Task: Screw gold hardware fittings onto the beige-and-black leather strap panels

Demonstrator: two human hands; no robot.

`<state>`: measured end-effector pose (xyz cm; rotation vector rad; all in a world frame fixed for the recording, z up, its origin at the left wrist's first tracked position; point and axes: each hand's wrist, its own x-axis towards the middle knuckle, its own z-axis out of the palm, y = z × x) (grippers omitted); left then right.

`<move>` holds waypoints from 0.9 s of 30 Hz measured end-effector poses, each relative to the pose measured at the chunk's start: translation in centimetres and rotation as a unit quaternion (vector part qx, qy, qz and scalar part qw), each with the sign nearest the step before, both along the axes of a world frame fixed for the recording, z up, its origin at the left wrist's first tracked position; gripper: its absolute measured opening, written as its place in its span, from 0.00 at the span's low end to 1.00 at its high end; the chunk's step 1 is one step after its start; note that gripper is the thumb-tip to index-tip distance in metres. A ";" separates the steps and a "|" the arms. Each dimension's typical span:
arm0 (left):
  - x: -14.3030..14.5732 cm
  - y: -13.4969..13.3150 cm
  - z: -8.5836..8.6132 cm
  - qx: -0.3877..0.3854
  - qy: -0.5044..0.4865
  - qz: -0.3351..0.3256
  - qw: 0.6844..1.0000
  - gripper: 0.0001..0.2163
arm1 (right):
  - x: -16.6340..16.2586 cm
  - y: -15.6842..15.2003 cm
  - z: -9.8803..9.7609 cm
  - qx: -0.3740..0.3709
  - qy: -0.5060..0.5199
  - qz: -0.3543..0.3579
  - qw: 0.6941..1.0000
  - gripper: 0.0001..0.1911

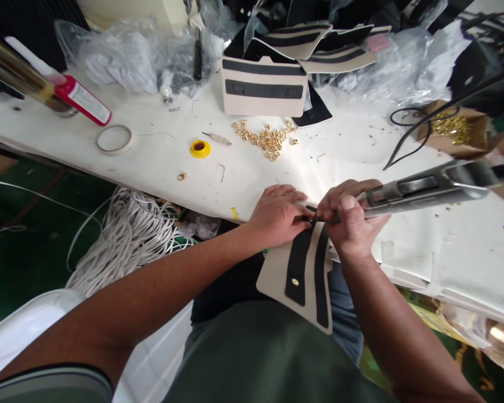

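Note:
A beige panel with black strips slopes from the table edge onto my lap, a gold-coloured ring fitting set in its lower strip. My left hand holds the panel's upper part, thumb and fingers closed together at the strip. What small piece sits between those fingertips is too small to tell. Wrapped in my right hand is a grey corded electric screwdriver, lying nearly level. Its bit points left and meets the strip right at my left fingertips.
On the white table lie a pile of gold fittings, a yellow spool, a thin-tipped tool and a red bottle. More panels and plastic bags stand behind. A carton of gold pieces is at right, near the cord.

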<state>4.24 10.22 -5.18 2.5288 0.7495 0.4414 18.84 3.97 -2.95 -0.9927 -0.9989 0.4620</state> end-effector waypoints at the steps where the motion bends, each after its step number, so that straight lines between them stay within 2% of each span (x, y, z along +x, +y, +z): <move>1: 0.0 0.0 0.0 -0.002 0.002 0.001 1.000 0.09 | 0.0 0.0 0.0 -0.003 -0.004 -0.002 1.000 0.19; 8: 0.2 -0.1 0.2 -0.028 0.008 0.010 1.000 0.08 | 0.0 -0.1 0.0 0.002 0.004 0.004 1.000 0.19; 15: 0.2 0.0 0.2 -0.039 -0.001 0.009 0.999 0.09 | -0.1 0.0 -0.3 -0.023 -0.024 -0.015 0.999 0.16; 22: 0.2 -0.1 0.1 -0.037 0.008 0.007 0.999 0.11 | 0.0 0.2 -0.3 -0.040 -0.042 -0.010 0.998 0.18; 27: 0.2 -0.2 0.3 -0.037 0.004 0.010 0.999 0.09 | 0.0 0.3 -0.3 -0.021 -0.028 -0.002 0.999 0.16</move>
